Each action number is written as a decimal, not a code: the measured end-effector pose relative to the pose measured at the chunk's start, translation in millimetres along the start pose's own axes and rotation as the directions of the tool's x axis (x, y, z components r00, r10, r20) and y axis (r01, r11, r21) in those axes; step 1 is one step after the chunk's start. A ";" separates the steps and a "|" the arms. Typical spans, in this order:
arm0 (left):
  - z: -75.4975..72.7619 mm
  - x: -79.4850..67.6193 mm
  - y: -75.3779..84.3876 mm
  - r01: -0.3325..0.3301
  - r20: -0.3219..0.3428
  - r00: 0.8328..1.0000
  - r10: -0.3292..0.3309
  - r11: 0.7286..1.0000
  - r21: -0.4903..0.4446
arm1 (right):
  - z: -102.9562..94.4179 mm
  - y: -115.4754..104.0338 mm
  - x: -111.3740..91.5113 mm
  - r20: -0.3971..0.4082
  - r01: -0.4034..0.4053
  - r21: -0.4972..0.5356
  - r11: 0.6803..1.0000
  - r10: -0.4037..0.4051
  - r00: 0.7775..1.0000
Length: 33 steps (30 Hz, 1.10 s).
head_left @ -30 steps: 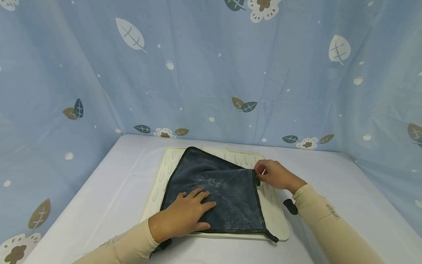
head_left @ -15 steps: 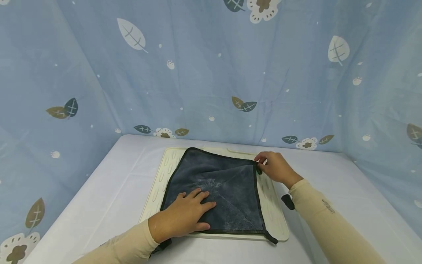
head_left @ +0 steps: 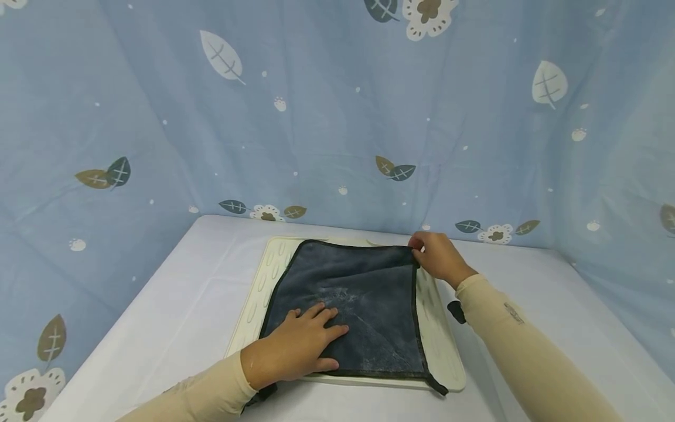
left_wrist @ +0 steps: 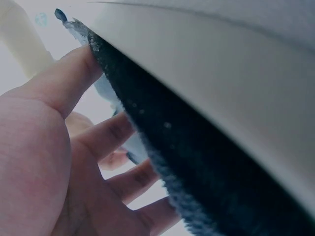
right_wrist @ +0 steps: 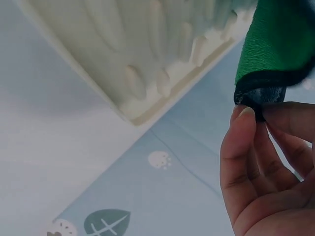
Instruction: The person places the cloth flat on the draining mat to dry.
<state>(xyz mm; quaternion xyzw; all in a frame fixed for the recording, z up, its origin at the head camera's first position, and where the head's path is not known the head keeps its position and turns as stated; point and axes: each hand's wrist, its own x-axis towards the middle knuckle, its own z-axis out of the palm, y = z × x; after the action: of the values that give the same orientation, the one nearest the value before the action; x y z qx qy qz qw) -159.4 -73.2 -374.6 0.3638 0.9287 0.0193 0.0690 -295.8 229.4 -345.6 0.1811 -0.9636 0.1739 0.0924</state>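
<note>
A dark blue-grey cleaning cloth (head_left: 364,328) with black edging lies spread over a cream ridged tray (head_left: 266,264). My left hand (head_left: 297,344) rests on its near left part, fingers straight and spread. In the left wrist view, the thumb and fingers of the left hand (left_wrist: 74,147) meet the fuzzy edge of the cloth (left_wrist: 147,113). At the far right corner, my right hand (head_left: 440,257) pinches the cloth between thumb and fingers. The right wrist view shows the right hand (right_wrist: 270,167) gripping the black-edged corner, with the green underside of the cloth (right_wrist: 268,49) turned up.
The tray lies on a white-covered table (head_left: 174,305). Behind and at the sides hangs a blue curtain (head_left: 327,129) with leaf and flower prints. A small black piece (head_left: 456,312) shows beside my right sleeve. A black loop (head_left: 436,384) sticks out at the cloth's near right corner.
My right hand has moved the cloth's far right corner away from me, and the far edge is straighter, with its fold flatter. The left hand stays in place on the cloth.
</note>
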 end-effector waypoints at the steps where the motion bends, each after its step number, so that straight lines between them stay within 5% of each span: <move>1: 0.3 0.3 0.2 0.000 -0.001 1.000 0.000 1.000 0.000 | 0.1 0.2 1.4 0.000 -0.003 -0.005 1.000 0.003 1.000; 18: -1.1 5.1 4.7 -0.016 -0.002 1.000 0.016 1.000 0.001 | 14.6 13.2 7.8 0.079 -0.160 -0.030 0.987 0.162 0.984; 21: -4.3 4.3 1.8 -0.020 0.037 0.999 0.021 0.999 -0.042 | 16.9 13.2 7.0 0.090 -0.160 -0.024 0.987 0.162 0.983; 26: -22.7 6.5 -14.7 -0.010 0.077 0.997 0.026 0.982 -0.190 | 19.4 11.3 7.9 0.102 -0.159 -0.029 0.987 0.161 0.982; 30: -41.7 18.2 -37.2 0.054 -0.020 0.998 -0.059 0.979 -0.198 | 21.2 10.1 8.5 0.110 -0.161 -0.033 0.986 0.164 0.980; 33: -49.6 31.9 -61.6 0.143 -0.097 0.982 -0.162 0.974 -0.177 | 22.7 8.9 8.5 0.120 -0.162 -0.047 0.986 0.167 0.979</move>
<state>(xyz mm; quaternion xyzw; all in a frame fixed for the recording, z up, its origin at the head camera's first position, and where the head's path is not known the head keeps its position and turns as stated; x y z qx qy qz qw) -231.1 -96.1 -334.4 0.2827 0.9513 0.1127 0.0493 -309.6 226.0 -367.2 0.1095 -0.9821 0.1518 0.0210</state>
